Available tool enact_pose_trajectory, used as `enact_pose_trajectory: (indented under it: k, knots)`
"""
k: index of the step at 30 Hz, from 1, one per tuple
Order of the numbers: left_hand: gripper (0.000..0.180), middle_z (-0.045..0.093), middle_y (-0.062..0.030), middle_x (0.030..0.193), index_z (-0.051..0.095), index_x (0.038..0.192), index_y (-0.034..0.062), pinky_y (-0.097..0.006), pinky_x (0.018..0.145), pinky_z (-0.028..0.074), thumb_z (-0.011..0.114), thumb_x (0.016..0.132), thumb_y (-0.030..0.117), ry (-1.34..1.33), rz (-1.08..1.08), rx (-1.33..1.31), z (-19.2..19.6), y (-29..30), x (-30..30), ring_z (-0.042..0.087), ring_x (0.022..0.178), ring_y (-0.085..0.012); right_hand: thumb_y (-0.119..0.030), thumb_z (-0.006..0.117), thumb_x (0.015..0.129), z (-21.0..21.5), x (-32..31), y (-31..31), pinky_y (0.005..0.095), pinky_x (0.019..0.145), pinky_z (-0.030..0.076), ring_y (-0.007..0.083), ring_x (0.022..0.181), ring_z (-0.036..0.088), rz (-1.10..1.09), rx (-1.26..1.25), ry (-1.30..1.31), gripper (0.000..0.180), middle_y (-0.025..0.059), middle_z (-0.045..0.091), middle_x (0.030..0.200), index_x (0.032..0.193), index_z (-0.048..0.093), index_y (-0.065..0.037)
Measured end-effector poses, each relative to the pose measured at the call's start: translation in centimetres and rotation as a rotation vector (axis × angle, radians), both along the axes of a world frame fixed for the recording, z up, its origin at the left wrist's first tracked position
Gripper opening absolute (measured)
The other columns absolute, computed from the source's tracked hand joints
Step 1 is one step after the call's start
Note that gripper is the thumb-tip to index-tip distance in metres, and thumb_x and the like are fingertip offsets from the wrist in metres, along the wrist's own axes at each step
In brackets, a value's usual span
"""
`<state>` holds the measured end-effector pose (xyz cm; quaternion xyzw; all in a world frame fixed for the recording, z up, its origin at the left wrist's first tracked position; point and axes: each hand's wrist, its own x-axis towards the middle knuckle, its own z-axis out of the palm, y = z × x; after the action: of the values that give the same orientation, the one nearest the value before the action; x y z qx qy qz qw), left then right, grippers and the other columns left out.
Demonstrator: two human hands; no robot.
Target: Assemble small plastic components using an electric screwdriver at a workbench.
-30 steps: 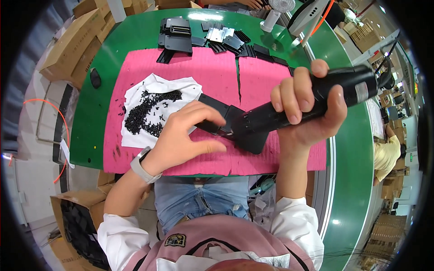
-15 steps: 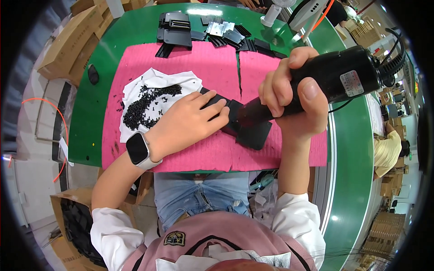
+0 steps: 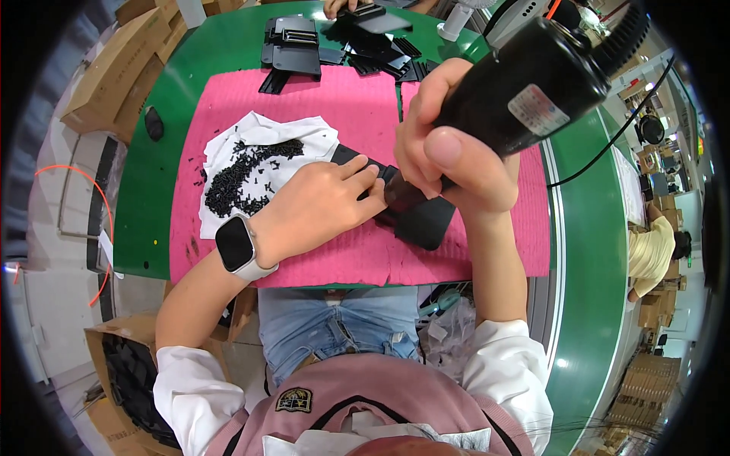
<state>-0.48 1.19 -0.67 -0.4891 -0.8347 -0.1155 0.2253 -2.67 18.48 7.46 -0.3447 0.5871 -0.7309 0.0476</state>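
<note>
My right hand [image 3: 449,152] grips a black electric screwdriver [image 3: 532,80], held nearly upright with its tip down on a flat black plastic part [image 3: 422,224]. That part lies on a pink mat [image 3: 334,114]. My left hand [image 3: 315,205], with a smartwatch on the wrist, rests flat on the part's left end and presses it to the mat. The driver's tip is hidden behind my right hand. Just left of my left hand lies a white cloth [image 3: 262,137] with a heap of small black screws [image 3: 243,178].
Several more black plastic parts [image 3: 293,38] are stacked at the far edge of the green table [image 3: 152,197], where another person's hand [image 3: 342,6] reaches in. Cardboard boxes [image 3: 114,64] stand to the left. The driver's cable [image 3: 608,144] runs off to the right.
My right hand has swung the screwdriver from lying slanted to nearly upright, closer to the camera. My left hand has slid right along the black part and flattened on it.
</note>
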Motion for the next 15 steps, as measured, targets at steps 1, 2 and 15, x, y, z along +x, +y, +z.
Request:
enact_pose_trajectory:
  k: [1,2,15]
  knots:
    - [0.02,0.056,-0.007,0.084,0.054,0.086,0.0034,-0.029,0.057,0.051,0.059,0.069,0.011,-0.002,-0.001,0.0,0.0,0.0,0.0,0.06,0.085,-0.0193,-0.017,0.061,0.078,-0.2,0.0,0.0,0.0229,0.035,0.031,0.0091,0.037,0.037,0.024,-0.025,0.024,0.028,0.0042,0.042,0.053,0.087,0.041,0.001]
    - [0.019,0.056,-0.0069,0.084,0.054,0.086,0.0033,-0.029,0.057,0.051,0.059,0.069,0.011,0.013,0.006,0.003,0.1,0.0,0.1,0.06,0.085,-0.0194,-0.016,0.061,0.078,-0.3,-0.1,-0.1,0.0228,0.035,0.031,0.0089,0.038,0.037,0.048,-0.051,0.047,0.028,0.0042,0.041,0.053,0.087,0.041,0.001]
    - [0.02,0.059,-0.0081,0.086,0.057,0.089,0.0015,-0.029,0.057,0.052,0.058,0.071,0.01,-0.099,0.016,0.139,0.8,0.0,0.3,0.062,0.084,-0.0199,-0.017,0.067,0.076,-0.4,0.2,0.6,0.0231,0.037,0.035,0.0093,0.04,0.041,0.075,-0.055,0.048,0.031,0.004,0.045,0.054,0.088,0.043,0.001]
